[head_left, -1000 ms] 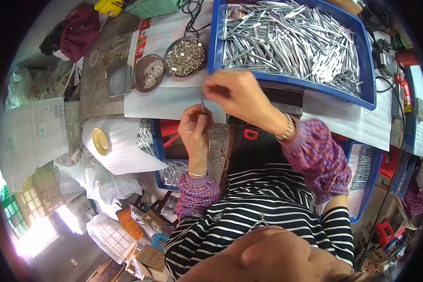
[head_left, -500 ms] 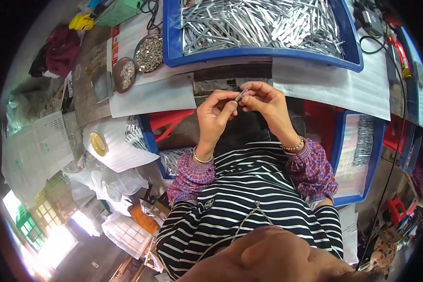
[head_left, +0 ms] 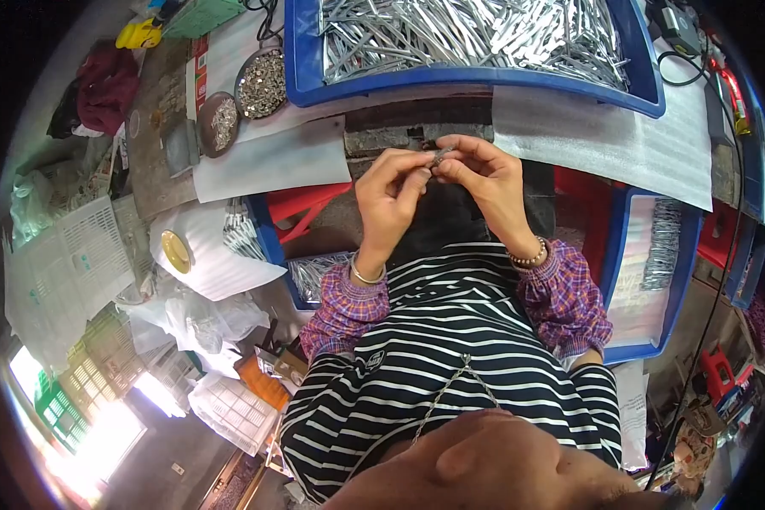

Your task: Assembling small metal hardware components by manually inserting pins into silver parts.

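My left hand (head_left: pixel 388 197) and my right hand (head_left: pixel 490 184) meet in front of my body, at the near edge of the workbench. Between their fingertips is a small grey metal piece (head_left: pixel 439 158), pinched from both sides. Fingers cover most of it, so its full shape cannot be made out. Just beyond my hands, a blue tray (head_left: pixel 476 76) holds a heap of slim silver metal strips (head_left: pixel 467 38). Left of that tray stand a round dish of small shiny metal parts (head_left: pixel 262 83) and a smaller dark dish (head_left: pixel 219 126) with fewer silver bits.
White foam sheet (head_left: pixel 603 149) covers the bench at right. Lower right, another blue tray (head_left: pixel 642 272) contains stacked strips. At left, more strips (head_left: pixel 242 229) lie near a yellow round dish (head_left: pixel 176 252). A black cable (head_left: pixel 722 280) hangs along the right side.
The metal piece has turned between my fingertips and shows less of its length. Both hands stay together in nearly the same place. The view has shifted slightly.
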Available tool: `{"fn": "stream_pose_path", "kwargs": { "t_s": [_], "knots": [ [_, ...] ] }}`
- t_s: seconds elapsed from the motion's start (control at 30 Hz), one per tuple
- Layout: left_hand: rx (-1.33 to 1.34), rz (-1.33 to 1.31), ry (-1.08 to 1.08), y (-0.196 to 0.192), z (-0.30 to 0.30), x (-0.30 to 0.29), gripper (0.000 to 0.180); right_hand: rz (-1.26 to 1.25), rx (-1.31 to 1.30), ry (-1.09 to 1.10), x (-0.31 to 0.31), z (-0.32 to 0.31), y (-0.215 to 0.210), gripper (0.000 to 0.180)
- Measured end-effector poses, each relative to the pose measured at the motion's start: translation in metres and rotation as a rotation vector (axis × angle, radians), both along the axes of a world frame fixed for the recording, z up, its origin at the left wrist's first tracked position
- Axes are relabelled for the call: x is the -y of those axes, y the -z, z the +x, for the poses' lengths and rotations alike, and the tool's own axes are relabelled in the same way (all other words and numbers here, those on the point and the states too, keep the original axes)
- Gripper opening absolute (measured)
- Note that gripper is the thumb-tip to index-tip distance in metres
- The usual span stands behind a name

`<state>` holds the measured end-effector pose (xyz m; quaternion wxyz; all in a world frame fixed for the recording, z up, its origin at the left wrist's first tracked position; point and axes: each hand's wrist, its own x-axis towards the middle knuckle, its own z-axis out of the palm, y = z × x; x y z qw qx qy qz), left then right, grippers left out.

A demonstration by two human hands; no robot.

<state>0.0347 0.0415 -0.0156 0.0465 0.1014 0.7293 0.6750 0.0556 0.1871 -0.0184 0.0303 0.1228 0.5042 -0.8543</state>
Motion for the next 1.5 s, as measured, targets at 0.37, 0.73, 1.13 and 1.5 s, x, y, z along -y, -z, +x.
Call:
{"fn": "stream_pose_path", "kwargs": {
  "t_s": [0.37,0.73,1.13,1.5],
  "knots": [
    [0.268,0.262,-0.012,0.006,0.010,-0.007,0.014,0.127,-0.050,0.054,0.000,0.003,0.008,0.017],
    [0.469,0.518,-0.035,0.012,0.011,-0.013,0.016,0.358,-0.100,0.183,0.007,0.002,0.011,0.011],
    [0.348,0.490,-0.089,0.014,0.014,-0.020,0.016,0.602,-0.254,0.283,0.008,0.001,0.010,0.011],
    [0.352,0.505,-0.076,0.018,0.015,-0.017,0.015,0.013,0.044,0.020,-0.005,0.003,0.013,0.010]
  ]
}}
